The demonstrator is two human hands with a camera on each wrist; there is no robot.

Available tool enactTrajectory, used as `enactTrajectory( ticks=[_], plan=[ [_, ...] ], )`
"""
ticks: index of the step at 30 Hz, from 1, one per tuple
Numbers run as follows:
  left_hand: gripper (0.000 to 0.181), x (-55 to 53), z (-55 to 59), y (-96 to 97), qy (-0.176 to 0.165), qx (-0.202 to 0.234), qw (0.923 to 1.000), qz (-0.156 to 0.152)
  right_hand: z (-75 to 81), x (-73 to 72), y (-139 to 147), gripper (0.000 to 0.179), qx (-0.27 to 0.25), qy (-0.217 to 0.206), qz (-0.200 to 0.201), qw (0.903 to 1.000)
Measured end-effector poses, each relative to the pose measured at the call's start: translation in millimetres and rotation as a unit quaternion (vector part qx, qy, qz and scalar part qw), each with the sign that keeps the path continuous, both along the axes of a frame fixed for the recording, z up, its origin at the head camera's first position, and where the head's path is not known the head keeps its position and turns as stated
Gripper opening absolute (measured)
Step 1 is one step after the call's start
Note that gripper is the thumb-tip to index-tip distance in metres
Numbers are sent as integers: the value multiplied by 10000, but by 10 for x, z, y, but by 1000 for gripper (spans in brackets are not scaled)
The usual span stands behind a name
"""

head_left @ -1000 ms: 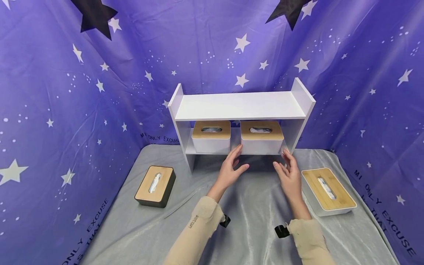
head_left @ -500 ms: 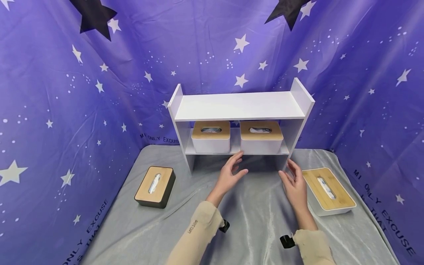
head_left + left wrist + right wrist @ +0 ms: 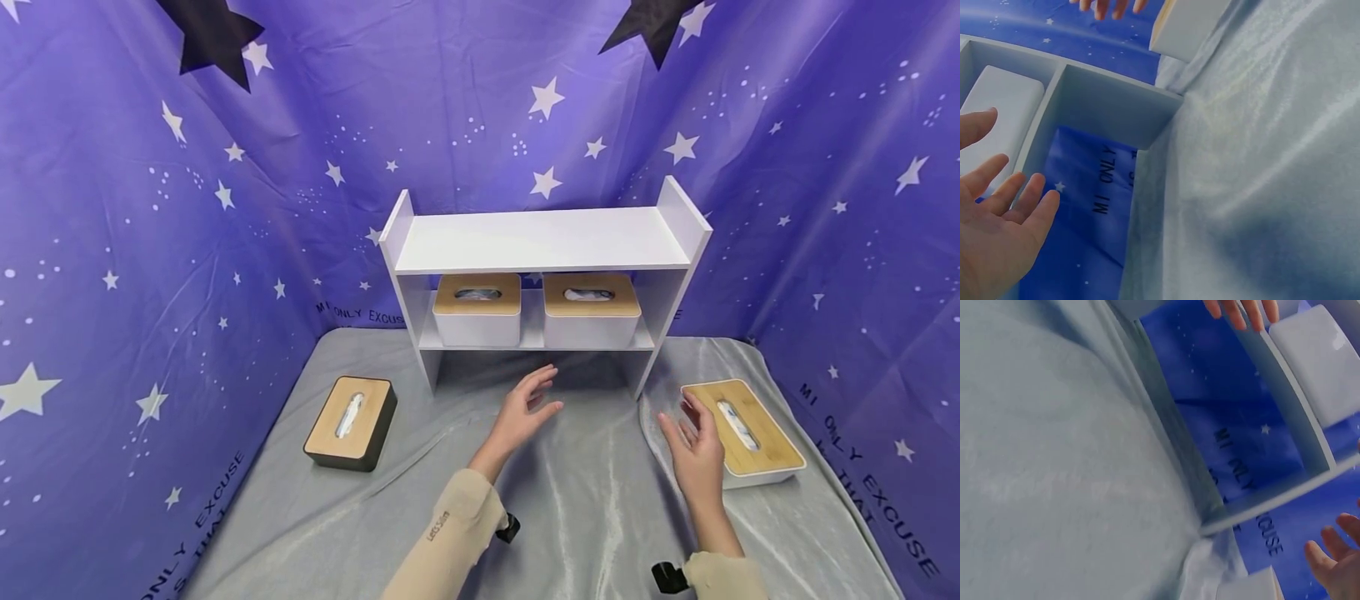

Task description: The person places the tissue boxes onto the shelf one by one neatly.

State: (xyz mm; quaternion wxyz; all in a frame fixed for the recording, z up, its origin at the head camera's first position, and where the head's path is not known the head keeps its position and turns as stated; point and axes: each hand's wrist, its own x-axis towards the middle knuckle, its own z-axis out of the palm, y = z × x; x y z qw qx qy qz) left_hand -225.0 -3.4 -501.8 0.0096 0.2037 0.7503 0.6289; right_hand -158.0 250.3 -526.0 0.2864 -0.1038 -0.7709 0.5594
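Note:
On the middle board of the white shelf (image 3: 547, 240) stand two white tissue boxes with wooden lids, a left one (image 3: 477, 327) and a right one (image 3: 592, 332). My left hand (image 3: 517, 417) hovers in front of the shelf, fingers loosely extended, holding nothing. Beside the white tissue box (image 3: 765, 442) on the right of the table is my right hand (image 3: 697, 462), fingers relaxed. It covers part of that box's left side; whether it touches the box I cannot tell. The left wrist view shows the left palm (image 3: 997, 250) bare.
A dark tissue box with a wooden lid (image 3: 348, 417) lies at the left of the table. Grey cloth (image 3: 585, 517) covers the table. Purple star-printed curtains (image 3: 465, 125) stand behind and on both sides.
Both hands have drawn back from the shelf's right-hand tissue box. The right hand has moved right and toward me, to the box on the table; the left has come slightly nearer me.

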Motion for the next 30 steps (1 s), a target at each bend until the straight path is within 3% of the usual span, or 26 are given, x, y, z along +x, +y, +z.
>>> enactTrajectory(
  ticks=[4, 9, 12, 19, 30],
  plan=[
    [52, 53, 17, -16, -54, -4, 10000, -79, -48, 105, 111, 56, 156, 144, -491, 9986],
    [50, 174, 203, -61, -95, -93, 9997, -205, -115, 207, 288, 57, 128, 414, -1105, 9929],
    [49, 206, 247, -83, -128, -179, 9995, -229, -149, 273, 396, 59, 116, 417, -1492, 9879],
    [50, 55, -119, -61, -160, -189, 9995, -177, -298, 384, 663, 70, 128, 294, -1918, 9809],
    [49, 78, -166, -83, -196, -249, 9993, -183, -507, 453, 859, 104, -357, -899, -1752, 9798]
  ],
)
